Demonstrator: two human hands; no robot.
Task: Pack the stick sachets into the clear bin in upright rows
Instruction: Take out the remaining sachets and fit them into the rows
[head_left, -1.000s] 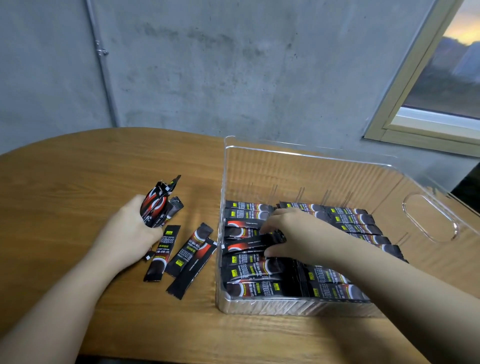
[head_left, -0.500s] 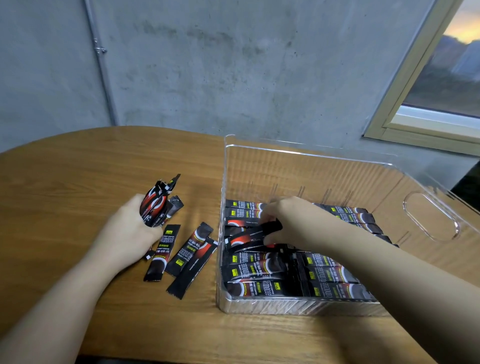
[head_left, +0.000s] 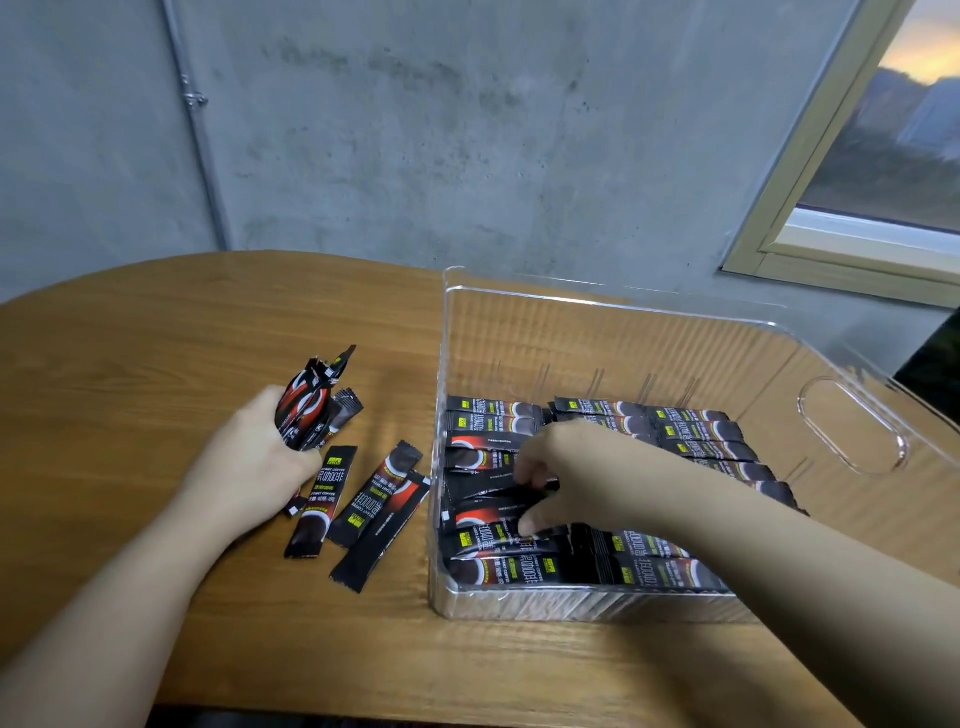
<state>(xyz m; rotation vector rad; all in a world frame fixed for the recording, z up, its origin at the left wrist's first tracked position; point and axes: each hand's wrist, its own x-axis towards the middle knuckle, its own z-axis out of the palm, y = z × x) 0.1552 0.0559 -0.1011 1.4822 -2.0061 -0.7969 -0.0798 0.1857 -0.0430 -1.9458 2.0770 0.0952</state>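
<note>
Head view | right hand (head_left: 558, 478) pinches sachet (head_left: 498, 491) in clear bin (head_left: 852, 426) | left hand (head_left: 254, 457) grips bundle (head_left: 311, 402) | seat it snug against neighbours

The loose sachet (head_left: 320, 503) lying on the table just below the left hand carries a small yellow-green tag at its top, and under it the words "INSTANT COFFEE" in small white capitals. Below that runs a column of large pale Chinese characters, too distorted to read with certainty. The next sachet (head_left: 377, 493) to its right shows the same large characters and tag upside down, with "INSTANT COFFEE" again just legible. The packed sachets (head_left: 644, 571) in the bin bear the same yellow-green tag, characters and small capitals lying sideways; the finer print on all of them is too small to make out.
</note>
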